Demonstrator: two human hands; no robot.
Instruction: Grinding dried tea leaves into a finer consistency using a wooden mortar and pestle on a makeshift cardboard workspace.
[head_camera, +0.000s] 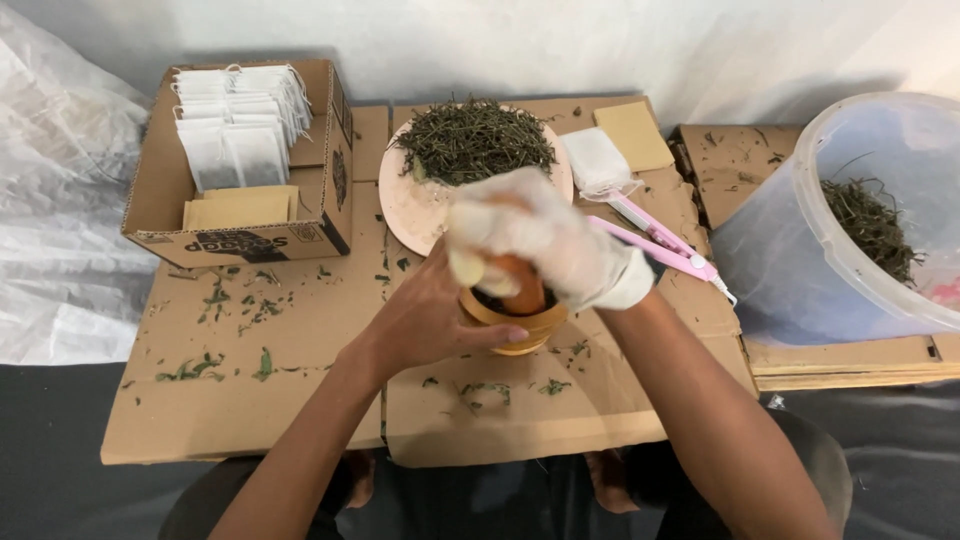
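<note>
The left hand, bare, wraps the side of the wooden mortar, fingers curled against its wall; the right hand, in a thin translucent glove, is closed in a fist around the wooden pestle, whose tip sits inside the mortar directly below it. Just beyond the right hand lies a plate heaped with dried herbs; to its right rest pink tongs; left of the left hand stands a cardboard box of white sachets.
</note>
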